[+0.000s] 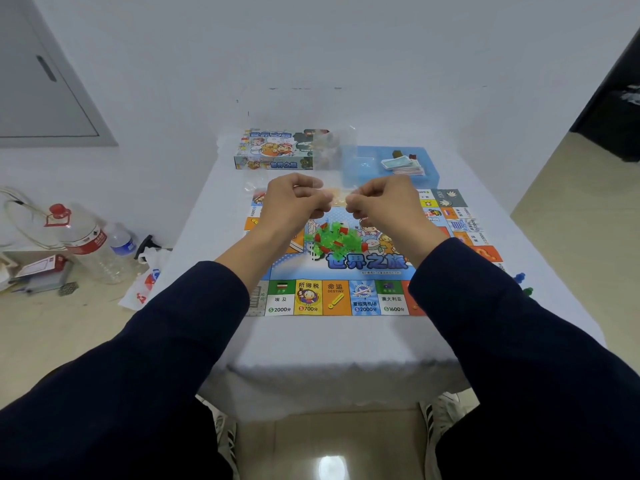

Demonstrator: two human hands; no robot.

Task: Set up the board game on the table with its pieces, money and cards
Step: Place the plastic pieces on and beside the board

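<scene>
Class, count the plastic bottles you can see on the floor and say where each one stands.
2. A large bottle with a red cap stands on the floor left of the table; a smaller bottle with a blue label stands just right of it. Others may be hidden.

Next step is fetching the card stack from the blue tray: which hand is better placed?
Right. The right hand is just in front of the blue tray holding the cards; the left hand sits nearer the game box.

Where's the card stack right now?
Head view: the card stack lies in the blue tray at the table's far right, beside the game box, just beyond the board.
</scene>
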